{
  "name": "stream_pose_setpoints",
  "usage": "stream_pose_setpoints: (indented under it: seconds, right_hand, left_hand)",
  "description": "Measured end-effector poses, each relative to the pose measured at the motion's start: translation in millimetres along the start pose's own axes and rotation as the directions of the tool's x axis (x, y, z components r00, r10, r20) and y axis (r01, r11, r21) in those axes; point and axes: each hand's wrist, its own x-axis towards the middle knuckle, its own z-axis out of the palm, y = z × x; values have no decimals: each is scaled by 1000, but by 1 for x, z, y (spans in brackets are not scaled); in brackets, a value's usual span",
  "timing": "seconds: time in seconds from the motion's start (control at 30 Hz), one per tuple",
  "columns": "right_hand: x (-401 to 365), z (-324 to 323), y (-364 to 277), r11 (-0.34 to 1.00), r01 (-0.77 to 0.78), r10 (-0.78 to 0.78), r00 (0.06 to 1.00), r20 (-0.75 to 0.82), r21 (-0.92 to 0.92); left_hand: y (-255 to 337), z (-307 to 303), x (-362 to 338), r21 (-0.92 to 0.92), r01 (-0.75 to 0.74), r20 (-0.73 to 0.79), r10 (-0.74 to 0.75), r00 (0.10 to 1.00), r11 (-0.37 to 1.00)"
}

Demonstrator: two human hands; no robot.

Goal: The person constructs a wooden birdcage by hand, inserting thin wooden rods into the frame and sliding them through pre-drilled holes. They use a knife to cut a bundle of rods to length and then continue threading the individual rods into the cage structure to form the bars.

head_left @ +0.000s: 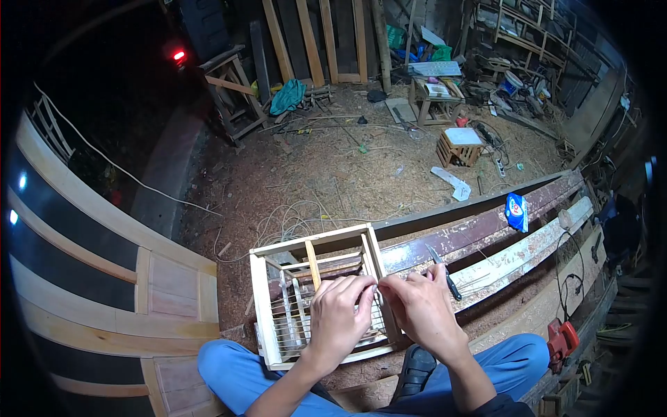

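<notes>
A small wooden cage (pixel 381 260) with thin parallel bars stands between my knees, its near side under my hands. My left hand (pixel 340 316) is above its middle, thumb and forefinger pinched together. Fingers closed as well, my right hand (pixel 424 306) meets it fingertip to fingertip over the cage's right rail. I cannot tell what tiny thing is pinched between them. Just beyond my right hand lies a knife (pixel 453 286) with a dark handle, on the planks. Inside the cage, lighter slats (pixel 290 309) run lengthwise; part of it is hidden by my hands.
A long dark plank (pixel 479 226) and a pale worn plank (pixel 514 254) extend to the right, with a blue packet (pixel 516 212) on the dark one. At right sits a red power tool (pixel 561 342). Panelled doors (pixel 170 325) lean at left. Coiled wire (pixel 295 219) lies beyond the cage.
</notes>
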Motion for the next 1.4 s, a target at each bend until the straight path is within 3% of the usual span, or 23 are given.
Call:
stream_pose_setpoints:
  seconds: [0.07,0.3,0.37,0.4,0.5,0.57,0.63,0.9,1.03,1.2,1.27,1.4]
  right_hand:
    - [-1,0,4,998,-20,19,1000,14,60]
    - [-2,-2,4,1000,1,-1,1000,23,6]
    - [-2,-8,4,997,37,-48,985,168,67]
    - [-2,-10,4,997,37,-48,985,167,66]
    - [-3,-15,6,999,7,-12,993,115,45]
    - [-1,-15,13,995,-52,54,998,-21,80]
    - [2,-10,15,987,-98,118,979,-167,126]
    - [0,22,8,921,-173,215,973,-84,348]
    - [-1,31,7,942,-136,200,962,-188,306]
    - [1,26,10,932,-168,212,971,-108,320]
    - [1,24,12,928,-180,221,971,-93,326]
    - [6,14,14,888,-285,276,958,77,362]
  left_hand:
    - [2,-1,1,-2,0,4,0,1000,1000]
    - [2,-1,2,2,18,19,-18,1000,1000]
    - [-2,0,4,-3,23,0,-23,1000,1000]
    - [-3,1,4,-9,28,-20,-28,999,1000]
    - [-4,0,4,1,17,-14,-17,1000,1000]
    - [-4,0,2,-4,24,-25,-24,999,1000]
    - [-2,1,0,134,-84,-25,88,996,987]
    - [-4,0,-2,261,-53,41,43,998,964]
    - [0,4,-4,263,-64,66,48,997,963]
    - [-2,-4,6,305,-117,73,99,992,945]
    - [-7,-18,19,312,-161,310,60,949,936]
    - [-23,-34,30,200,-309,417,205,886,930]
